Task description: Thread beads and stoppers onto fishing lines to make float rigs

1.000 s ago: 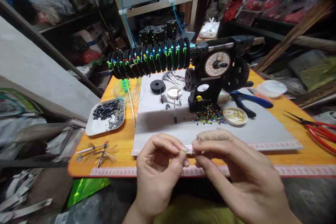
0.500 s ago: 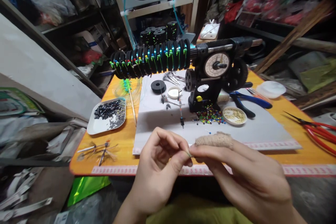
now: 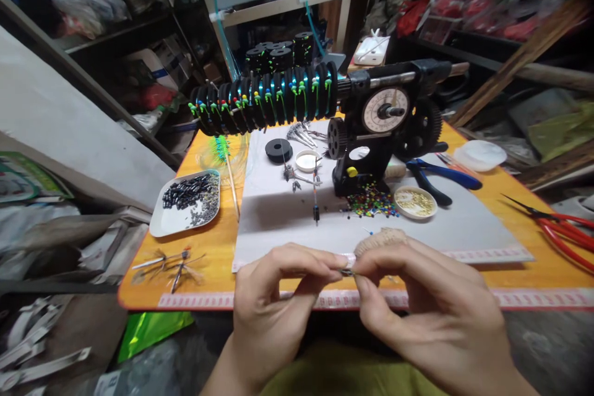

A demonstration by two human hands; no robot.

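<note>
My left hand (image 3: 283, 297) pinches a tiny dark piece (image 3: 347, 272) between thumb and fingers, low over the table's front edge. Close against it on the right, my right hand (image 3: 422, 303) pinches at the piece's other end. A beige wrap (image 3: 380, 241) covers one finger of the right hand. The piece is too small and too covered by fingertips to name. Beyond the hands lie colourful round-headed pins (image 3: 374, 201), a round dish of small gold parts (image 3: 415, 203) and a dark float-like piece on a wire stand (image 3: 316, 204).
A geared winder with a dial (image 3: 385, 110) carries a row of black spools (image 3: 264, 99) across the back. To the left is a white tray of black tubes (image 3: 160, 223). Blue-handled pliers (image 3: 445, 174) and red-handled scissors (image 3: 563, 241) lie at the right.
Both hands have shifted slightly, with the fingertips now a little farther right. My right thumb has dropped and its fingers have curled. A dark bit now shows between the fingertips.
</note>
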